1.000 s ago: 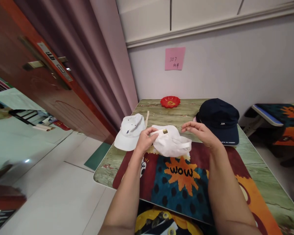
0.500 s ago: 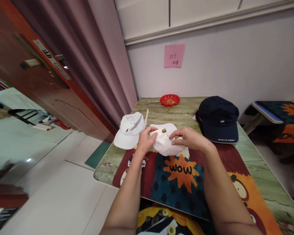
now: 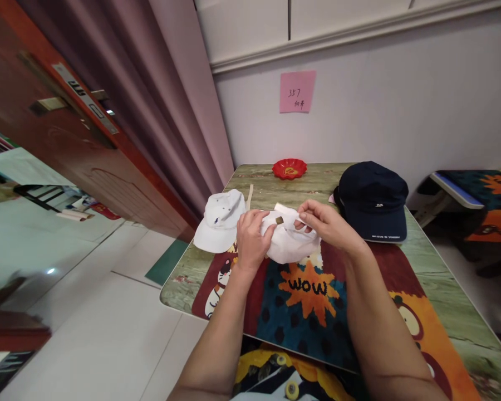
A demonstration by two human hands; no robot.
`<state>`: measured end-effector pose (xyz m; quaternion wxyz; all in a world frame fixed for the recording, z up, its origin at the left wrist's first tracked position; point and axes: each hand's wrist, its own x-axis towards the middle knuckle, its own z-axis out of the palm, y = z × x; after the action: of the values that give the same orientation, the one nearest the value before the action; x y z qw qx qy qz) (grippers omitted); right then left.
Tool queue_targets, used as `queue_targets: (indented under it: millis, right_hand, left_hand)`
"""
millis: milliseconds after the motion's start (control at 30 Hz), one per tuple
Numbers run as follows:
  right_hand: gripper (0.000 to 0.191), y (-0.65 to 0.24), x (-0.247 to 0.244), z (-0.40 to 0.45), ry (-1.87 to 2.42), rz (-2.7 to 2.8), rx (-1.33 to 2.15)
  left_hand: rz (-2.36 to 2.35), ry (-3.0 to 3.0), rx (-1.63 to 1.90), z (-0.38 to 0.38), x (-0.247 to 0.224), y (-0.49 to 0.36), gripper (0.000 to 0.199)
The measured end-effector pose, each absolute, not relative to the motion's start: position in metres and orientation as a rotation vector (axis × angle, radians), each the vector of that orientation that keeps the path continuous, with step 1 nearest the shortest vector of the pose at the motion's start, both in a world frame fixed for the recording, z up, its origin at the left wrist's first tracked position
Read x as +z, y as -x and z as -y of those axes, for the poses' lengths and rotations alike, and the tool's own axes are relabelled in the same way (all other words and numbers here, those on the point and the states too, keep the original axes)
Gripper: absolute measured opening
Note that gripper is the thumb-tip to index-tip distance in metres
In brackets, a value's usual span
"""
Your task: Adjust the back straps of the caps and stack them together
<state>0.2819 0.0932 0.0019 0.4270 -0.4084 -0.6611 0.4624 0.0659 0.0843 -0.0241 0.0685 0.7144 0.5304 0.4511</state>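
Note:
A pale pinkish-white baseball cap (image 3: 290,248) is between my hands over the mat, its back strap and brass-coloured buckle (image 3: 279,220) facing up. My left hand (image 3: 253,236) grips the cap's left side, thumb close to the buckle. My right hand (image 3: 321,220) is closed with fingertips pinching the strap at the right; part of the strap is hidden by the fingers. Just left of my left hand lies a white cap (image 3: 220,217) with a small dark logo and a loose beige strap. Beyond my right hand sit stacked dark navy caps (image 3: 372,197).
A red scalloped dish (image 3: 289,169) stands at the back of the wood-patterned table (image 3: 179,278). A colourful mat (image 3: 309,317) covers the near part. A pink note (image 3: 297,92) is on the wall. An open door (image 3: 121,178) and curtain are at left, another table (image 3: 484,195) at right.
My right hand has moved slightly up, raising the strap end. My left hand has shifted a little right and turned over the cap's side. The cap's brim is now less visible.

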Motion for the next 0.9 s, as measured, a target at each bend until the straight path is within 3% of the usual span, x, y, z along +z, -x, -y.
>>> queue_targets:
  millis: [133,433,900]
  right_hand:
    - [0.024,-0.271,-0.008,-0.102,1.031,1.395,1.162]
    - [0.024,-0.247,-0.053,-0.127,1.34,1.472,1.083]
    - [0.025,-0.236,-0.042,-0.117,1.202,1.534,1.316]
  left_hand:
    - [-1.708,-1.956,1.353,-0.077,-0.024,-0.074,0.007]
    - [-1.882,-1.776,1.114,-0.075,-0.027,-0.075,0.01]
    - [-1.722,-1.448,1.143,-0.08,-0.043,-0.075,0.014]
